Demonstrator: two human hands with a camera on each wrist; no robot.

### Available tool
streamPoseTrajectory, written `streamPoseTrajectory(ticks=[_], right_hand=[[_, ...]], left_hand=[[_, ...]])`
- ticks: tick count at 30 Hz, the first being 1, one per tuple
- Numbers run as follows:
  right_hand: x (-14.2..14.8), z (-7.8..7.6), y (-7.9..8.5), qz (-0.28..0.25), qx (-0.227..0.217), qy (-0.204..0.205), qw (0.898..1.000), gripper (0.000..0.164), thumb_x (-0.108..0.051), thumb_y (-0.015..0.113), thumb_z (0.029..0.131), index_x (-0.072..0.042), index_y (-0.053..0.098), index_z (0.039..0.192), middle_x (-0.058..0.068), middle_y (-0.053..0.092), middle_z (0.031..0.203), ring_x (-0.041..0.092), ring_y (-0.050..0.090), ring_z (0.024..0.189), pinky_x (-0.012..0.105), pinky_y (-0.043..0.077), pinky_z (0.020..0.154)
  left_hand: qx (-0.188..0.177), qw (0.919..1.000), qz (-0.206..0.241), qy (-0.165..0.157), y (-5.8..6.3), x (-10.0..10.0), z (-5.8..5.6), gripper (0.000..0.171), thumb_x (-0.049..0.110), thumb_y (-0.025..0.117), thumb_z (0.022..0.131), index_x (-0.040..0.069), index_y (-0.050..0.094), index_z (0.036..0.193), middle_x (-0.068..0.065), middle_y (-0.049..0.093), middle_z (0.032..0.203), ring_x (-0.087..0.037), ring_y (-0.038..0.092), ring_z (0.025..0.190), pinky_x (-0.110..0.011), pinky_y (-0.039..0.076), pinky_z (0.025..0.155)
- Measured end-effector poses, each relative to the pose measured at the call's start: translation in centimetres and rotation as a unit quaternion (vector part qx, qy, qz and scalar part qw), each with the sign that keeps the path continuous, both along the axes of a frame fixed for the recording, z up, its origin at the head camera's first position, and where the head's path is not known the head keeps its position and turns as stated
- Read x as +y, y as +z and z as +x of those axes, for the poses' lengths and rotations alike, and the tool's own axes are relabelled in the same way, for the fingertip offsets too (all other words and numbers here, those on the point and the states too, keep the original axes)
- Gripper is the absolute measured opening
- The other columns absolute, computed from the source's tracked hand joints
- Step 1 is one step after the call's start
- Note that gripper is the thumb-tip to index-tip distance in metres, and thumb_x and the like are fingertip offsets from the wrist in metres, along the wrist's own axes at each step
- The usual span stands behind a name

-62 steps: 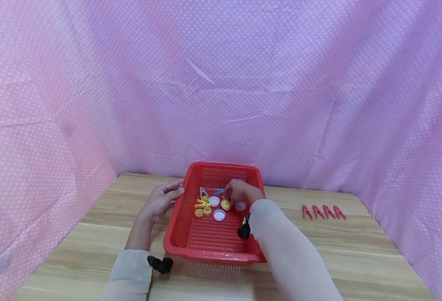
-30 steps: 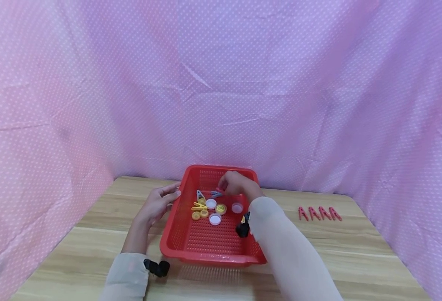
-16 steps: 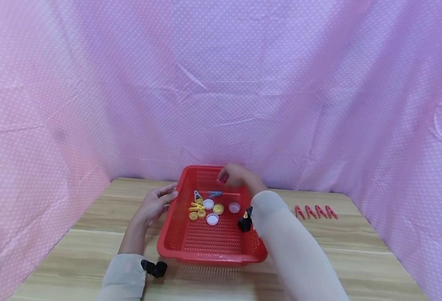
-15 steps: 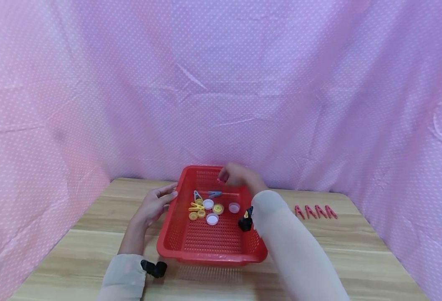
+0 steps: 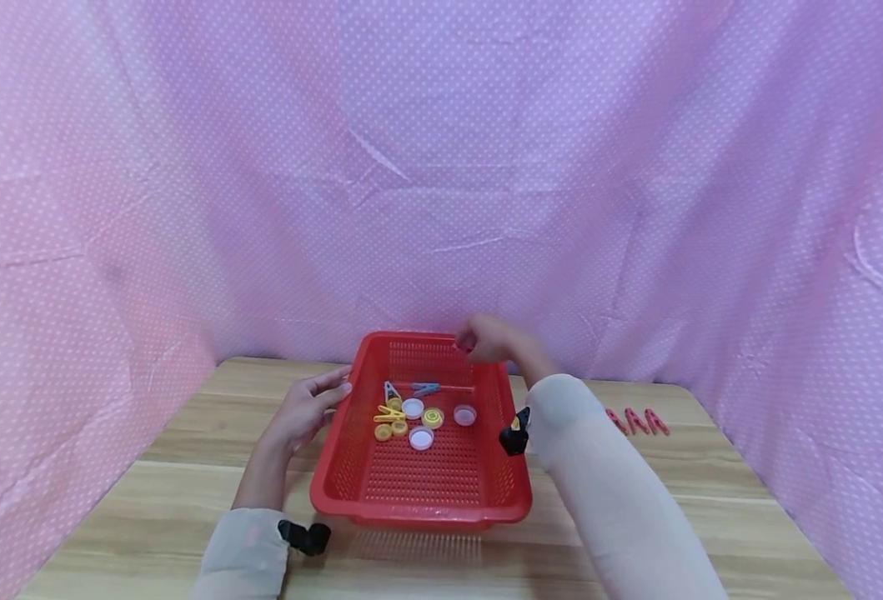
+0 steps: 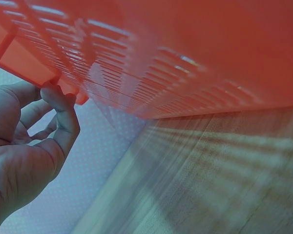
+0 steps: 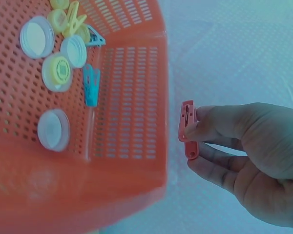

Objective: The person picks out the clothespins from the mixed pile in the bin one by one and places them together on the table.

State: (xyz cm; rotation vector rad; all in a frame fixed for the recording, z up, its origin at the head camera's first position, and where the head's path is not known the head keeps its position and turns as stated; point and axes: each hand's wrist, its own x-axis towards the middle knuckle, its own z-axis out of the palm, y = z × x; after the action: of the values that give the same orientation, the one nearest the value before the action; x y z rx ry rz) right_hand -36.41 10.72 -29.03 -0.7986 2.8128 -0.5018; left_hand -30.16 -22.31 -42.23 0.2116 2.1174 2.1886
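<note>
My right hand (image 7: 263, 146) pinches a red clothespin (image 7: 187, 127) between thumb and fingers, above the far right part of the red basket (image 5: 426, 512). My left hand (image 5: 302, 412) holds the basket's left rim, thumb and fingertips against it in the left wrist view. Inside the basket lie a blue clothespin (image 7: 91, 85), a yellow clothespin (image 5: 388, 415) and a grey clothespin (image 5: 391, 393). Round caps are scattered among them: a white cap (image 5: 422, 438), a yellow-centred cap (image 5: 433, 417), a clear cap (image 5: 465, 415) and small yellow caps (image 5: 383, 432).
A row of red clothespins (image 5: 636, 422) lies on the wooden table (image 5: 711, 500) to the right, partly hidden by my right sleeve (image 5: 621, 492). Pink dotted cloth (image 5: 441, 208) hangs behind the table and at both sides.
My right hand came up out of the basket with the red clothespin and moved to the right, toward the far right rim. The left hand stays at the left rim.
</note>
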Motion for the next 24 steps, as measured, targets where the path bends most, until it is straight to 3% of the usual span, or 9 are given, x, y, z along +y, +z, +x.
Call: streamPoseTrajectory(ticks=[8, 17, 24], right_hand=[[2.2, 0.1, 0.7, -0.001, 0.013, -0.001, 1.000, 0.033, 0.006, 0.069, 0.084, -0.001, 0.075, 0.116, 0.013, 0.073, 0.102, 0.022, 0.066, 0.089, 0.035, 0.058, 0.081], [5.4, 0.8, 0.8, -0.019, 0.034, 0.000, 0.999, 0.026, 0.007, 0.070, 0.086, 0.002, 0.075, 0.110, 0.013, 0.072, 0.094, 0.023, 0.064, 0.084, 0.036, 0.058, 0.076], [8.0, 0.9, 0.3, -0.021, 0.045, -0.009, 0.999, 0.019, 0.006, 0.068, 0.085, -0.002, 0.076, 0.099, 0.010, 0.071, 0.087, 0.021, 0.063, 0.078, 0.032, 0.059, 0.071]], left_hand=[[0.000, 1.0000, -0.008, 0.003, -0.2, -0.1, 0.1, 0.056, 0.016, 0.062, 0.104, 0.002, 0.044, 0.154, -0.021, 0.058, 0.137, -0.016, 0.069, 0.102, -0.035, 0.061, 0.084], [0.005, 1.0000, 0.005, -0.001, -0.2, 0.0, 0.1, 0.055, 0.013, 0.061, 0.104, -0.001, 0.042, 0.154, -0.011, 0.062, 0.127, -0.012, 0.068, 0.099, -0.032, 0.061, 0.083], [0.004, 1.0000, 0.000, -0.002, -0.1, 0.0, 0.1, 0.055, 0.013, 0.060, 0.104, -0.001, 0.042, 0.154, -0.008, 0.062, 0.123, -0.011, 0.068, 0.098, -0.031, 0.060, 0.082]])
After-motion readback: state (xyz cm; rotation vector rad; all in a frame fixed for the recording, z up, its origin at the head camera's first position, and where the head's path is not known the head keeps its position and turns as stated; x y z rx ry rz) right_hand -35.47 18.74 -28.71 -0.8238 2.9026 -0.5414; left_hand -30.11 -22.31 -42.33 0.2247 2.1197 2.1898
